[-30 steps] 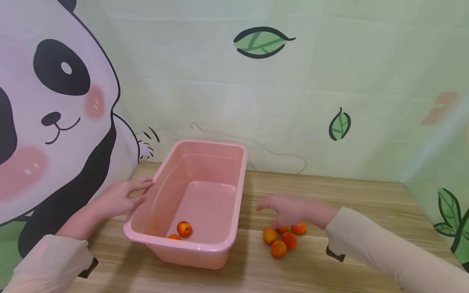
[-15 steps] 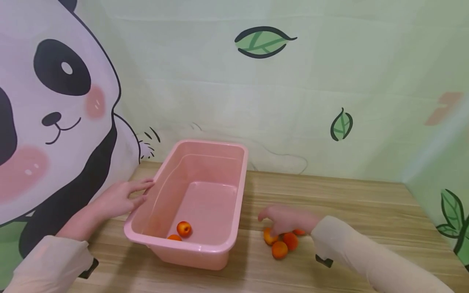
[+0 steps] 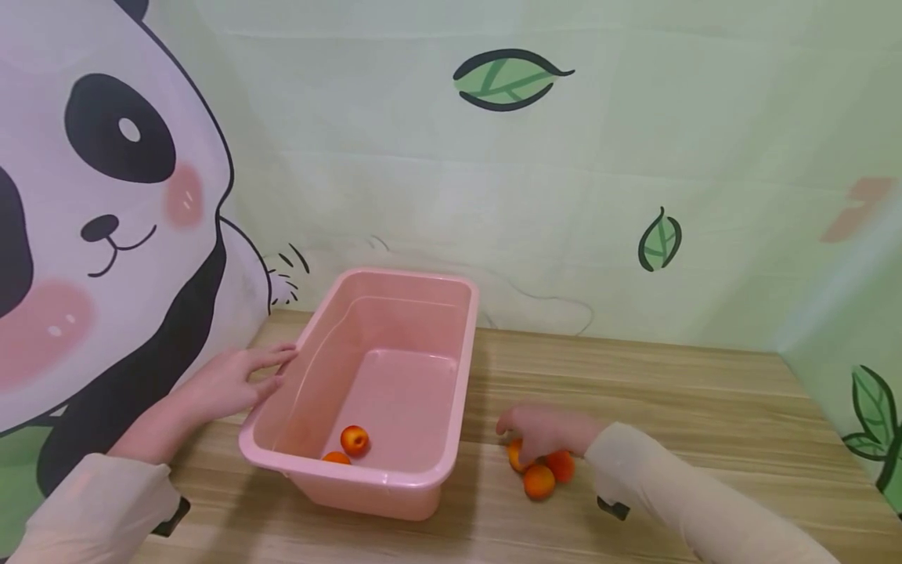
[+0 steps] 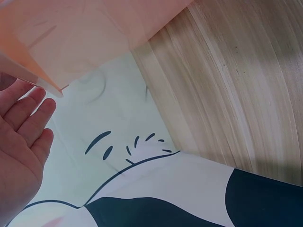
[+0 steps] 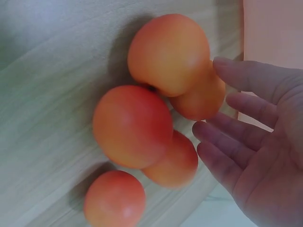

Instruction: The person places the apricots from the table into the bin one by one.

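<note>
A pink plastic basin (image 3: 373, 475) stands on the table with two orange-red fruits, like apricots, inside: one fruit (image 3: 355, 441) whole in view, the other (image 3: 337, 458) partly behind the near rim. My left hand (image 3: 225, 384) rests its fingertips at the basin's left rim; the left wrist view shows its fingers (image 4: 35, 120) extended. Right of the basin, my right hand (image 3: 546, 429) is over a small group of similar fruits (image 3: 539, 482), hiding some. In the right wrist view the relaxed fingers lie beside the fruits (image 5: 132, 126), thumb close to or touching the upper ones.
The wood-grain table (image 3: 669, 439) runs back to a pale green cloth backdrop (image 3: 564, 196) with leaf prints. A large printed panda (image 3: 141, 235) covers the left side. The basin's right wall stands between the loose fruits and the basin's inside.
My right hand has come down and slightly nearer over the loose fruits, covering more of them. The left hand, basin and the two fruits inside stay put.
</note>
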The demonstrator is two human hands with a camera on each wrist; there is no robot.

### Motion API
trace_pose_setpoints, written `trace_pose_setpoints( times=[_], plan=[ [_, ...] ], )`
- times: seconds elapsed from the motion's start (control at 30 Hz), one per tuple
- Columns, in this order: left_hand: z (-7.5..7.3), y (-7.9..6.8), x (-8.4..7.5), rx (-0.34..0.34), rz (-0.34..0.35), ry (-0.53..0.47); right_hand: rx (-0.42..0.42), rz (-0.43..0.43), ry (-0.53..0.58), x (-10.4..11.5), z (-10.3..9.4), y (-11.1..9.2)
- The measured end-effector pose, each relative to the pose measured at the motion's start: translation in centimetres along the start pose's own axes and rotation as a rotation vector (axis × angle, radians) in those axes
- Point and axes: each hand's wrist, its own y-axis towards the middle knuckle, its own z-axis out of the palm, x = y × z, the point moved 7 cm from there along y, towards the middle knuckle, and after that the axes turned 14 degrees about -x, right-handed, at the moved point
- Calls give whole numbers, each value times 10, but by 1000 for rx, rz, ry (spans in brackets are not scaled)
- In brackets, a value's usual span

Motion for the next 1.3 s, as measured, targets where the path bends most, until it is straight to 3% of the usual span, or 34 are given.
trace_pose_setpoints(
  times=[0.2, 0.47, 0.87, 1.0, 1.3],
  plan=[
    [0, 0, 0, -7, 10, -1, 12, -8, -67, -1, 6, 2],
    [1, 0, 0, -8, 8, -6, 39, 56, -32, -1, 9, 1],
    [1, 0, 0, 1, -4, -4, 24, 17, 4, 1, 8, -1],
    [1, 0, 0, 7, -11, -1, 20, -13, 16, 2, 4, -1],
    [0, 0, -1, 12, -6, 0, -14, 9, 69, 10, -19, -8]
  ],
)
